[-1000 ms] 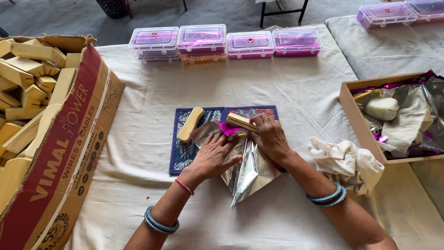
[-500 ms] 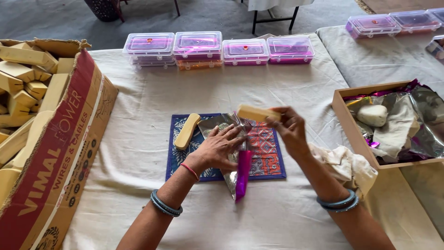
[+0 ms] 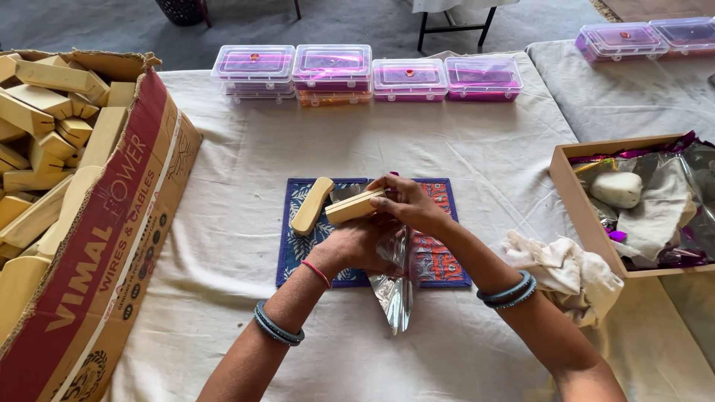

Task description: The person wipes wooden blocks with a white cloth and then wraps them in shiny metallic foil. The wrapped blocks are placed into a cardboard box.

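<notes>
Landmark: blue patterned mat [image 3: 298,257] at the middle of the cloth-covered counter [image 3: 223,186]. Above the mat's centre, the right hand [image 3: 410,205] grips a pale wooden block [image 3: 354,206] by its right end, fingers curled over the top; the block is lifted and tilted, clear of the mat. The left hand [image 3: 357,249] sits just below the block, closed on a sheet of silver foil wrap [image 3: 395,286], which hangs past the mat's near edge. A 2nd wooden block [image 3: 312,205], rounded at its ends, lies on the mat's upper left corner, untouched. Left of the mat: a large open cardboard carton [image 3: 112,246], red band with pale lettering on its side, filled with loose wooden blocks [image 3: 45,126]. Beyond the mat's far edge: a row of 4 clear plastic boxes [image 3: 369,74] with pink-purple contents, the 2 leftmost stacked on others. Right of the mat: a crumpled white cloth [image 3: 570,268], then a shallow brown box [image 3: 577,205] holding foil, cloth and a white lump [image 3: 617,189]. Far right of the mat, on a 2nd covered surface: 2 more clear boxes [image 3: 640,37].
</notes>
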